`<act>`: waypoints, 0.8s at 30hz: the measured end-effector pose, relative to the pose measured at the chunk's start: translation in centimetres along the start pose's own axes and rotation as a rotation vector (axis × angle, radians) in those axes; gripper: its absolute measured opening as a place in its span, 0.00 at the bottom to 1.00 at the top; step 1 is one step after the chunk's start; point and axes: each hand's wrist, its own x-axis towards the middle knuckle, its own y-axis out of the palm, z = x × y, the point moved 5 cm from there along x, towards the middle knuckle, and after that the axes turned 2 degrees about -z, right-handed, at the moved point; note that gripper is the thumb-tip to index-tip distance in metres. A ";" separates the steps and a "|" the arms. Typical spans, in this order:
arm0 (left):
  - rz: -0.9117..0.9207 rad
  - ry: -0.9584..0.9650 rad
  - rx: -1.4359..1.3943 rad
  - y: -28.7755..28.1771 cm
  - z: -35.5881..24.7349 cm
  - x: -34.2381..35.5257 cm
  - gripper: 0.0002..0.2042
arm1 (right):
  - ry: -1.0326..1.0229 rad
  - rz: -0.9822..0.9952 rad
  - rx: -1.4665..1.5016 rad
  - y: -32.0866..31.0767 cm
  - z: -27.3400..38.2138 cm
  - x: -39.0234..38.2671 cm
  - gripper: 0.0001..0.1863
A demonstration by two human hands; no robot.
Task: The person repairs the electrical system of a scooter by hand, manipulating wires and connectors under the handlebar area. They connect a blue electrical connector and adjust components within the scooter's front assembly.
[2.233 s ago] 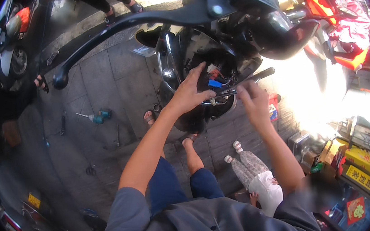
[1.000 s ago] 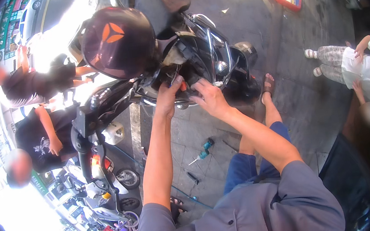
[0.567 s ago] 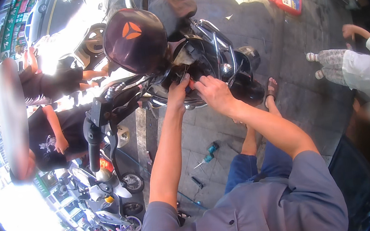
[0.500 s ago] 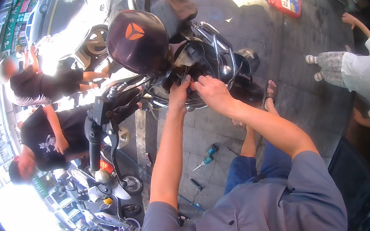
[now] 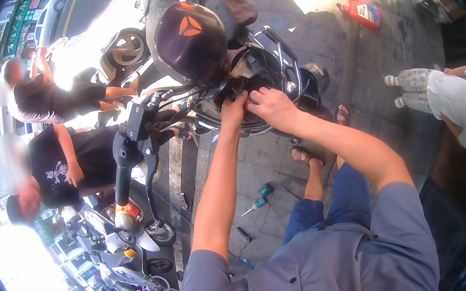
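Note:
Both of my hands work close together at the opened front of a motorcycle (image 5: 292, 58), where dark wires and parts show. My left hand (image 5: 234, 112) is closed, thumb up, at the edge of the opening. Beside it my right hand (image 5: 272, 108) pinches with bent fingers. A small reddish bit shows between the fingertips; what each hand grips is too small to tell. Just beyond stands a dark glossy rounded shell (image 5: 190, 44) with an orange emblem. To the left juts a black handlebar grip (image 5: 123, 187) with its lever.
On the paving lie a teal power drill (image 5: 261, 198) and a small dark tool (image 5: 245, 235). A red jug (image 5: 363, 11) stands at the far right. People stand left and right, one in black (image 5: 79, 160), one in white (image 5: 451, 94). Parked scooters (image 5: 132, 240) line the lower left.
The view has shifted a little, so the motorcycle sits slightly further right and higher. My hands remain together at the same opening. The person at right has lowered an arm.

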 end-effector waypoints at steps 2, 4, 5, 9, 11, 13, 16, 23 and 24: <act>-0.031 -0.007 0.014 -0.1 0.7 0.4 0.21 | -0.073 0.100 0.033 0.4 0.3 0.5 0.04; -0.013 -0.002 0.043 0.4 -0.2 -0.1 0.22 | -0.076 0.037 0.169 0.8 0.2 0.5 0.04; -0.005 0.002 0.056 0.5 -0.7 -0.3 0.22 | -0.079 0.007 0.237 1.0 0.1 0.5 0.05; 0.370 -0.082 -0.434 0.1 -2.8 -2.8 0.15 | 0.443 -0.178 0.454 1.3 -1.6 0.5 0.05; 0.374 -0.006 -0.385 -1.5 -2.0 -3.0 0.21 | 0.375 -0.257 0.497 1.5 -1.4 0.8 0.06; 0.300 0.090 -0.182 -2.5 -1.3 -4.1 0.24 | 0.191 -0.240 0.478 1.1 -0.3 1.5 0.06; 0.273 0.181 -0.176 -3.1 -0.1 -4.9 0.31 | 0.306 -0.187 0.551 0.8 -1.9 2.0 0.05; 0.324 -0.004 -0.332 -0.7 0.9 -3.5 0.30 | 0.573 -0.108 0.770 1.4 -2.8 -0.8 0.08; 0.308 -0.035 -0.442 -0.6 0.8 -3.9 0.28 | 0.651 -0.099 0.786 1.7 -3.2 -1.1 0.10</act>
